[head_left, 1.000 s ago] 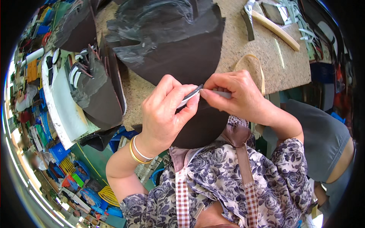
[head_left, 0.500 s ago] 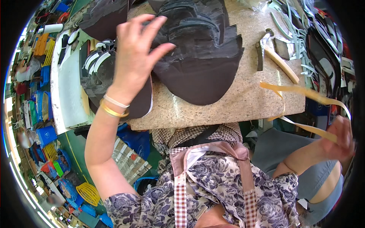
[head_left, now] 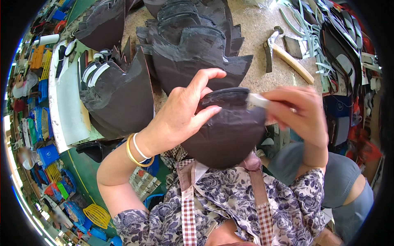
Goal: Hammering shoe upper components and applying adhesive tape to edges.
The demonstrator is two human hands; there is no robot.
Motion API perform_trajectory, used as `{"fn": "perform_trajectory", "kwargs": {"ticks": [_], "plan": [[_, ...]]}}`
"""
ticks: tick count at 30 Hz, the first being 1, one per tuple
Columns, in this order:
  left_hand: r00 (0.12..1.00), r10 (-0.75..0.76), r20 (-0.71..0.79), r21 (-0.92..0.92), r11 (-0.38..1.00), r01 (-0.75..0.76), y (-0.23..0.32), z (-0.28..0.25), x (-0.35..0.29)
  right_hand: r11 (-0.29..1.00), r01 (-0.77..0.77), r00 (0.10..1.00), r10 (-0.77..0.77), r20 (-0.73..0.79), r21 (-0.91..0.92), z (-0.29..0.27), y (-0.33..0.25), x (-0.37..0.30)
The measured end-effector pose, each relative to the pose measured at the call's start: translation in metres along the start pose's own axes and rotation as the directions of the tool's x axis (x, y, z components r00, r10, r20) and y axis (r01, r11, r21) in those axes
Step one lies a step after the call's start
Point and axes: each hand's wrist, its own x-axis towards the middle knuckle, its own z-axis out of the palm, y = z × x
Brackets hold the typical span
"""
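A dark brown shoe-upper piece (head_left: 230, 135) with a curved, ridged top edge is held up in front of my chest, over the table's near edge. My left hand (head_left: 180, 110) grips it at the left, thumb on its face and index finger stretched above it; the other fingers are partly hidden. At its upper right corner my right hand (head_left: 297, 112), blurred by motion, pinches a short white strip (head_left: 258, 100) against or close to the edge. Behind lies a stack of similar dark pieces (head_left: 197, 53), their upper edges roughened grey.
Another dark stack (head_left: 119, 94) with white curved strips lies at the left, beside a white board (head_left: 74, 110). A hammer (head_left: 291, 61) with a wooden handle rests at the right of the speckled tabletop (head_left: 254, 20). Pale green strips (head_left: 301, 28) hang beyond it. Someone's grey-trousered leg (head_left: 336, 168) is at right.
My left hand has come from the stack toward me and now holds one dark piece. My right hand has swung in from the far right; the long yellowish ribbon no longer shows.
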Motion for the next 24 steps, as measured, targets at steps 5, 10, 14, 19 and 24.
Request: {"fn": "perform_trajectory", "kwargs": {"ticks": [5,10,14,19,24], "plan": [[0.995,-0.079,0.061,-0.114,0.99,0.086,-0.013,0.01,-0.004,0.986,0.139,0.978,-0.122,0.172,-0.09,0.03,0.033,0.023],[0.999,0.031,0.017,-0.033,0.999,-0.03,-0.014,0.014,-0.007,0.945,0.245,0.963,-0.21,0.171,-0.218,0.041,0.032,0.031],[0.999,0.034,0.034,-0.007,0.999,-0.033,-0.014,0.012,-0.012,0.929,0.289,0.95,-0.248,0.189,-0.232,0.043,0.034,0.03],[0.998,0.048,0.032,0.124,0.991,-0.052,-0.026,-0.002,-0.021,0.985,-0.148,0.961,0.164,0.225,-0.085,0.02,0.035,0.011],[0.982,0.187,0.02,0.367,0.912,-0.181,-0.021,0.003,-0.012,0.966,-0.251,0.965,0.244,0.091,0.067,0.021,0.066,-0.017]]}}
